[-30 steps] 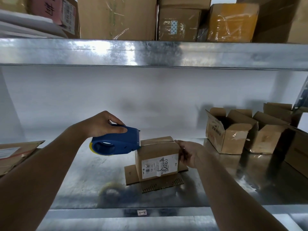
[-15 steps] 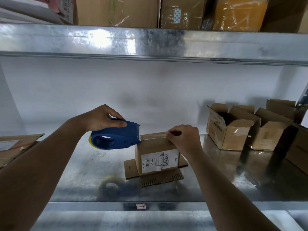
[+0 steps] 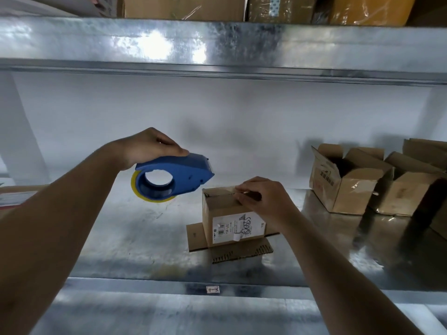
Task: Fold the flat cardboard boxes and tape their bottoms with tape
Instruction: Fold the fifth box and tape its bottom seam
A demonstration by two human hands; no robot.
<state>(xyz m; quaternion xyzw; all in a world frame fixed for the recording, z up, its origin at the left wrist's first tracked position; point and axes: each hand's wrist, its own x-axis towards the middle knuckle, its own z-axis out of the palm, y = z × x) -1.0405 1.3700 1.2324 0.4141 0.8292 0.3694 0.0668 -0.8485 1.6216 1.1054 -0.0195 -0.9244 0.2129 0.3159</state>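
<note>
**One strip laid, dispenser lifted clear**

The left hand [image 3: 147, 147], wrapped around the blue tape dispenser [image 3: 173, 178], has risen off the small box [image 3: 229, 213]. The right hand [image 3: 262, 198] presses flat on the upturned bottom, smoothing tape, gripping nothing. The box stands mid-shelf [image 3: 121, 238], apparently sealed.

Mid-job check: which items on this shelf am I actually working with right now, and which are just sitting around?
In use:
- blue tape dispenser, in left hand
- labelled small box, under right hand

Lying about:
- open boxes at right
- wrapped cartons on upper shelf
</note>
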